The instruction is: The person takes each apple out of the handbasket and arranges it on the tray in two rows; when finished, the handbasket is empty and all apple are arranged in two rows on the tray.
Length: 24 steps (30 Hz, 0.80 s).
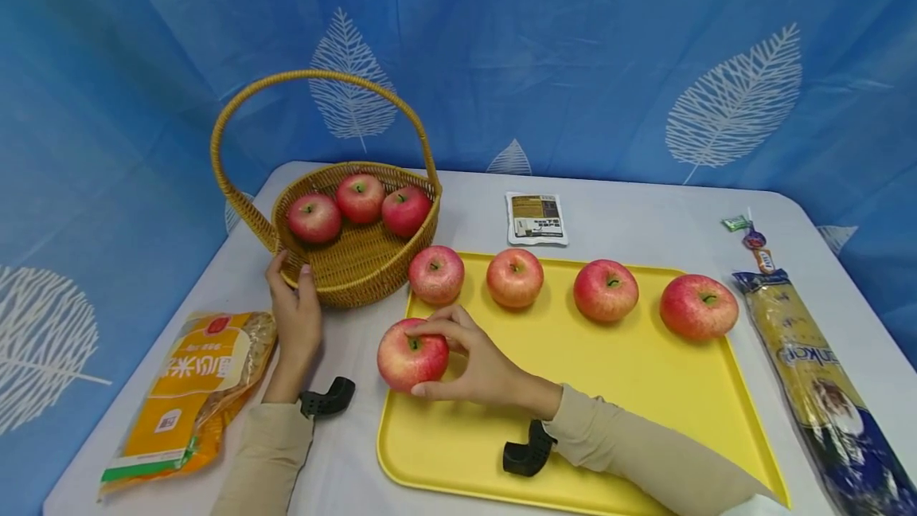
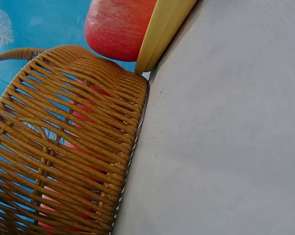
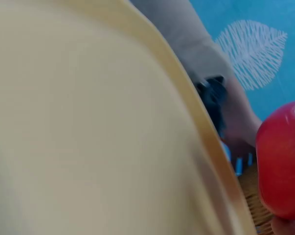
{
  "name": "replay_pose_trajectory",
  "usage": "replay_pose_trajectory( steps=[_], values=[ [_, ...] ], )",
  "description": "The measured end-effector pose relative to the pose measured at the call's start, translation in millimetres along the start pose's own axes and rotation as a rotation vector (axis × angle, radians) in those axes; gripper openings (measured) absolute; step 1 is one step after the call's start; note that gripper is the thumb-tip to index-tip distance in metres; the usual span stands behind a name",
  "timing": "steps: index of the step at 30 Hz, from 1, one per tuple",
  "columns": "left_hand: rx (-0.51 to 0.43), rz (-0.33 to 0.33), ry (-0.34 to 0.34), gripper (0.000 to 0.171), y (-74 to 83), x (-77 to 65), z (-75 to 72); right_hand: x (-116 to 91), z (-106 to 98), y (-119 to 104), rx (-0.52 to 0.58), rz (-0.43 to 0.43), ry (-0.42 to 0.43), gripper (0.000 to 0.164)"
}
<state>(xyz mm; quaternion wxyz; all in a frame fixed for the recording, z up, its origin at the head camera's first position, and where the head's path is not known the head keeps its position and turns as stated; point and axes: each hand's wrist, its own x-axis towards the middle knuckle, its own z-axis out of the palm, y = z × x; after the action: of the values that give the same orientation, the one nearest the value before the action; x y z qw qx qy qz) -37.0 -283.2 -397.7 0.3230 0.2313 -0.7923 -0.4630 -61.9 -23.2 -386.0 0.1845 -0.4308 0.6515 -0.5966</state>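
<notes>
A red apple point(image 1: 407, 363) is in my right hand point(image 1: 476, 361), thumb and fingers spread around its side, over the left edge of the yellow tray point(image 1: 573, 388). The right wrist view shows this apple point(image 3: 284, 161) at the right, with a fingertip under it. My left hand point(image 1: 295, 325) grips the near rim of the wicker basket point(image 1: 358, 293), whose tall handle arches up. Inside the basket, three apples point(image 1: 360, 197) lie toward the back. The basket's woven side point(image 2: 69, 142) fills much of the left wrist view.
Several apples point(image 1: 605, 291) line the tray's far edge. An orange food bag point(image 1: 189, 392) lies left of my left arm. A white packet point(image 1: 536, 218) sits behind the tray. On the right are a long gold-and-blue package point(image 1: 824, 388) and small candies point(image 1: 755, 238).
</notes>
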Motion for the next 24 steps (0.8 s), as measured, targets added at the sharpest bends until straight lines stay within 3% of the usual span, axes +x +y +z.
replay_pose_trajectory(
  steps=[6, 13, 20, 24],
  values=[
    [0.002, -0.009, -0.004, 0.049, -0.7, -0.2, 0.7, -24.2, 5.0, 9.6, -0.06, -0.03, 0.0, 0.055],
    [0.005, -0.022, -0.016, 0.05, 0.0, -0.3, 0.7, -31.3, 6.7, 13.0, -0.157, -0.093, -0.005, 0.056],
    [0.003, -0.021, -0.017, 0.05, 0.3, -0.8, -0.1, -29.0, 4.8, 15.8, -0.284, -0.164, -0.105, 0.054],
    [0.001, -0.016, -0.017, 0.05, 0.2, -0.4, 0.0, -28.2, 3.7, 14.8, -0.325, -0.139, -0.158, 0.055]
  ],
)
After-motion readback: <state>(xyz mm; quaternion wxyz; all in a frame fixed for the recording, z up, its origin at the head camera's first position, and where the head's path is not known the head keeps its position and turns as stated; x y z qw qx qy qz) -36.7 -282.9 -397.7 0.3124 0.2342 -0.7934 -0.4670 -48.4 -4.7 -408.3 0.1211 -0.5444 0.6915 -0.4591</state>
